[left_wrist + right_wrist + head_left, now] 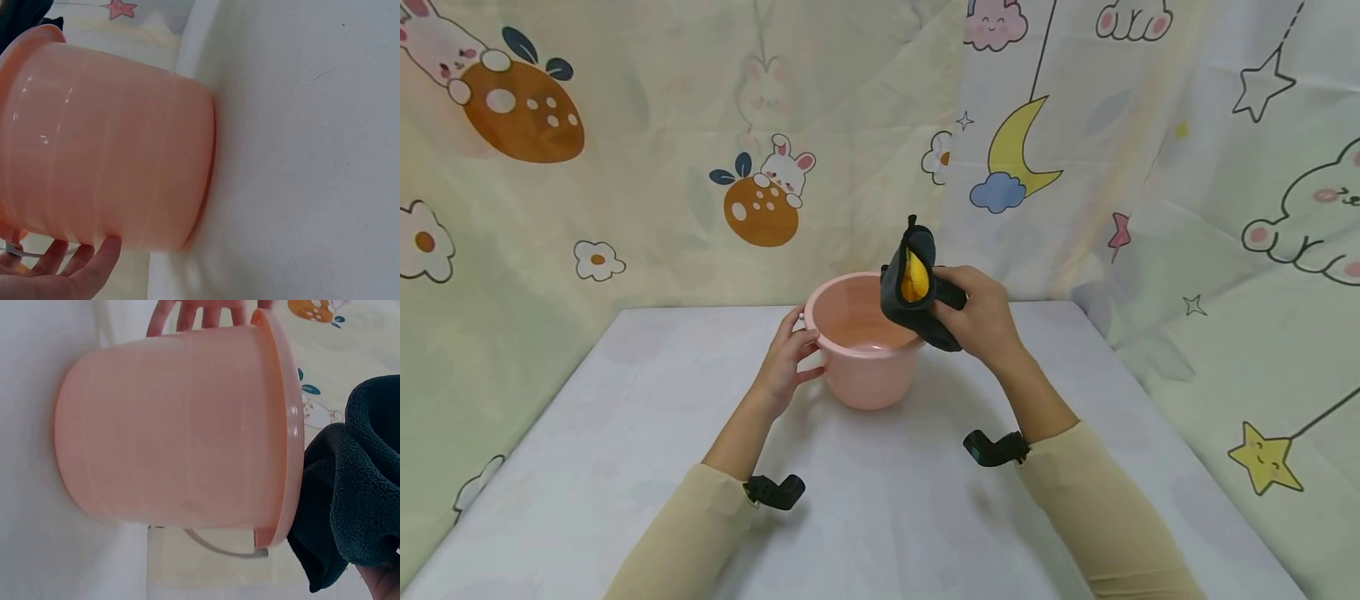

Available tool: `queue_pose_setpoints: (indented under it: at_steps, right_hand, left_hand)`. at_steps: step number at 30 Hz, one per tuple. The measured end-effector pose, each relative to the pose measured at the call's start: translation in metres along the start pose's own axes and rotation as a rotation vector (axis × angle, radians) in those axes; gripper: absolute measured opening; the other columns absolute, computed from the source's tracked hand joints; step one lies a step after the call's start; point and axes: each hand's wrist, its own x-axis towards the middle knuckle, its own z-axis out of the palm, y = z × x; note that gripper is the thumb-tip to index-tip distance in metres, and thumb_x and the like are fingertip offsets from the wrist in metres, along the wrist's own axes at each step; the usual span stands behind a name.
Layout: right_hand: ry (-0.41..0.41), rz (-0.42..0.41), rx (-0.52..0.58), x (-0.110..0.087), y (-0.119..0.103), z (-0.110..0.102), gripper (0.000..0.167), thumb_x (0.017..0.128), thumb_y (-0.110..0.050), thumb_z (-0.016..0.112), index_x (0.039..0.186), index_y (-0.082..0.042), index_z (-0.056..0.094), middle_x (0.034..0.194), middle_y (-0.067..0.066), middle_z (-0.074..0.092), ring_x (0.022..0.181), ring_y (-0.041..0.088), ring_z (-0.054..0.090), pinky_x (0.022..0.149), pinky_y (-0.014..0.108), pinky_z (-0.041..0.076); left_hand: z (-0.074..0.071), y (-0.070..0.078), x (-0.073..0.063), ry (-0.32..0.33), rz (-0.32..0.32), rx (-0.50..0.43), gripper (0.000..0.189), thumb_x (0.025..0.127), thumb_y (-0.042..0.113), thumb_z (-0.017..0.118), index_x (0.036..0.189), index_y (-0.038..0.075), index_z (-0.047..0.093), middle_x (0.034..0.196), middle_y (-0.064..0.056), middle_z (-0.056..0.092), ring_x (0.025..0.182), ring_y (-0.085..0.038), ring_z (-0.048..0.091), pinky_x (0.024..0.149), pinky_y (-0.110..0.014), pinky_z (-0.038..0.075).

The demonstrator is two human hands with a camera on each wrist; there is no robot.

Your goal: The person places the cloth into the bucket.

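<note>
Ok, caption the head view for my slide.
Left hand touches a round pink plastic bucket; right hand holds a folded dark-green cloth, yellow showing inside, at its rim.

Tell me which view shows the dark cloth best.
The head view: the dark green cloth, held in the right hand, sits fully inside the frame. The right wrist view shows its folds closer but cropped; the left wrist view, only a dark scrap.

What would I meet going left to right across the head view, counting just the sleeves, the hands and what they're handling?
Left sleeve, left hand, pink bucket, dark green cloth with something yellow showing inside, right hand, right sleeve.
</note>
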Motion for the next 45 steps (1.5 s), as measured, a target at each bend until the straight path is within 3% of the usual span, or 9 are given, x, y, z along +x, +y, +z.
queue_pose_setpoints:
  at_steps: [18, 24, 31, 45]
  right_hand:
    - [-0.101, 0.023, 0.066, 0.006, -0.01, 0.036, 0.038, 0.09, -0.009, 0.078, 0.128, -0.007, 0.072, 0.12, 0.014, 0.072, 0.11, 0.031, 0.067, 0.098, 0.047, 0.057]
    - [-0.159, 0.023, 0.017, 0.015, -0.011, 0.048, 0.037, 0.091, -0.012, 0.078, 0.127, -0.008, 0.073, 0.121, 0.014, 0.072, 0.113, 0.031, 0.067, 0.099, 0.046, 0.056]
    - [-0.247, 0.092, -0.025, 0.02, -0.013, 0.058, 0.038, 0.093, -0.013, 0.074, 0.131, -0.009, 0.071, 0.128, 0.013, 0.07, 0.119, 0.031, 0.066, 0.104, 0.046, 0.054]
    - [-0.278, 0.155, -0.106, 0.035, -0.014, 0.072, 0.04, 0.093, -0.014, 0.073, 0.132, -0.011, 0.07, 0.131, 0.014, 0.07, 0.125, 0.032, 0.064, 0.108, 0.047, 0.051]
  left_hand:
    - [0.0, -0.002, 0.002, -0.003, -0.012, 0.013, 0.068, 0.102, 0.026, 0.044, 0.165, 0.027, 0.021, 0.163, -0.013, 0.035, 0.146, -0.034, 0.042, 0.116, -0.063, 0.038]
    - [-0.002, -0.002, 0.0, 0.005, -0.012, 0.02, 0.067, 0.102, 0.027, 0.043, 0.165, 0.027, 0.02, 0.163, -0.013, 0.035, 0.148, -0.035, 0.041, 0.116, -0.063, 0.038]
    - [-0.002, -0.002, 0.0, -0.005, -0.016, 0.036, 0.068, 0.101, 0.03, 0.045, 0.165, 0.029, 0.021, 0.165, -0.01, 0.032, 0.149, -0.034, 0.04, 0.114, -0.063, 0.04]
    - [-0.003, 0.0, 0.002, -0.003, -0.013, 0.059, 0.068, 0.102, 0.031, 0.045, 0.165, 0.029, 0.019, 0.166, -0.011, 0.033, 0.149, -0.035, 0.04, 0.114, -0.064, 0.04]
